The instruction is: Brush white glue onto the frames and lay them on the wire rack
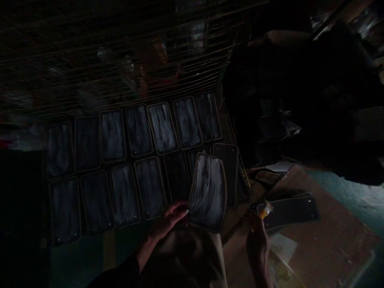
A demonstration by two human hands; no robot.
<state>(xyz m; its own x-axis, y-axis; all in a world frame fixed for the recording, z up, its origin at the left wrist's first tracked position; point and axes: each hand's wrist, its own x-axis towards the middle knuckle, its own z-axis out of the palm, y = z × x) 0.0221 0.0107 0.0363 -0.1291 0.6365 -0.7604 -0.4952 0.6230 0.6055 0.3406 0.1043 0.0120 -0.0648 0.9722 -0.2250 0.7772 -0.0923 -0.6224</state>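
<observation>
The held panel [207,194] is black with whitish streaks, the brush handle [264,213] yellow.

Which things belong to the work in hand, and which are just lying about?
Likely part of the work:
streaked panel in the left hand
yellow-handled brush in the right hand
rows of similar panels
bare panel on the tabletop

Likely lying about:
pale sheet at the tabletop's far edge
blurred pale clutter, top right

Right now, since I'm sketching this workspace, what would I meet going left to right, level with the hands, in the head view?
Near row's first three panels, left hand, white-streaked panel it holds, right hand, dark panel on the brown tabletop.
</observation>
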